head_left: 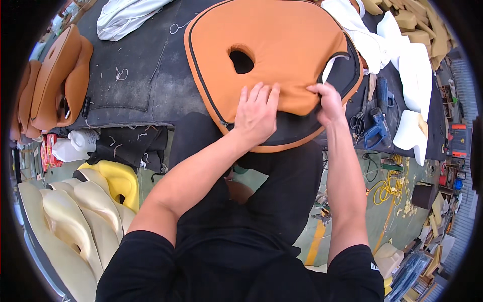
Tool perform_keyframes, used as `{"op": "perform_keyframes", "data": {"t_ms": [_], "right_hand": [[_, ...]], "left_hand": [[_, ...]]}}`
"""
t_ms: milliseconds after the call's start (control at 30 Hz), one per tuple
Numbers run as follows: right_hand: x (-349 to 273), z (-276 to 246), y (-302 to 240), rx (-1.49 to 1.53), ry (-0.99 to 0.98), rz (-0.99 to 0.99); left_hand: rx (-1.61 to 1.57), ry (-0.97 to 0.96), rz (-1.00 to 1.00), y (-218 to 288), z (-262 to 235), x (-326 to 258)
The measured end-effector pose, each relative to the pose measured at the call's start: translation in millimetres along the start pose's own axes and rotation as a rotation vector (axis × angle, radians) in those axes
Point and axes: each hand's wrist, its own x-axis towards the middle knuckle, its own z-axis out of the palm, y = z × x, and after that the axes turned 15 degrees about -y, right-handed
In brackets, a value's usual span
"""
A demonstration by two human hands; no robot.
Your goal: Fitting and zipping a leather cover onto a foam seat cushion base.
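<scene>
Orange fabric cover at twelve o'clock overhangs the table, my right grip at two o'clock pinched on its loose edge, my left grip resting fingers apart, which should press steadily so each tug smooths wrinkles evenly.

Small white lettering is shown in part on the black sleeve at the lower right of the frame; no full word, number or sign can be read anywhere.
</scene>
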Motion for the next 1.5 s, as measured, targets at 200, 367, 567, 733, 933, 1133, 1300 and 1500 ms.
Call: {"op": "perform_keyframes", "data": {"t_ms": [200,367,567,733,933,1133,1300,1500], "right_hand": [[16,6,-1,0.244,-0.148,-0.065],[16,21,7,-1.519,-0.323,-0.536],[29,34,38,-2.036,-0.371,-0.471],[37,50,57,-1.928,-0.279,-0.681],[91,-46,156,-1.55,-0.665,-0.809],[49,-11,87,-1.454,-0.631,-0.54],[52,-42,78,-0.977,-0.801,-0.083],[31,42,6,-1.959,-0.889,-0.08]], "left_hand": [[-0.235,-0.264,-0.376,-12,-13,72],[-0.447,-0.328,-0.459,-50,-17,92],[-0.64,-0.515,-0.599,-61,-29,109],[-0.303,-0.46,-0.414,-36,-42,84],[-0.175,-0.379,-0.201,-23,-21,61],[-0.182,-0.446,-0.254,-3,-17,34],[-0.328,-0.425,-0.346,6,-25,29],[-0.356,-0.475,-0.383,1,-41,37]]}}
